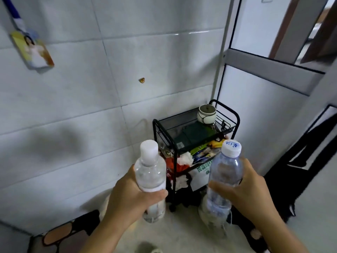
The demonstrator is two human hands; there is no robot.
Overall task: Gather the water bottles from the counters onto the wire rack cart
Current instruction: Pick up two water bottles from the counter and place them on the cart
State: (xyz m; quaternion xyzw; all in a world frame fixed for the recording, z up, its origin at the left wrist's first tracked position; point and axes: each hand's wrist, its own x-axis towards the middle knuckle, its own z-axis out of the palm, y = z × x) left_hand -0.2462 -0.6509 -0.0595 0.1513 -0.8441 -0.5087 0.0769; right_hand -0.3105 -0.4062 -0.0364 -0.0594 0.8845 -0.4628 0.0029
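White-tiled corner holds wire cart (196, 128); each hand (127, 199) (255, 194) grips a bottle (150, 172) (226, 170).

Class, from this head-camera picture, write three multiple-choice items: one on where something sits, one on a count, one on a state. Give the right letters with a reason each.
1. Where does the round white ceramic pot stand?
A. on the floor
B. on the top shelf of the black wire rack cart
C. in a hand

2. How many clear plastic water bottles are being held?
A. one
B. two
C. three

3. What state are the bottle tops in?
A. both capped
B. both open
C. one capped, one open

Answers:
1 B, the pot rests at the top basket's far corner.
2 B, the left hand grips one bottle and the right hand another.
3 A, each neck carries a white cap.
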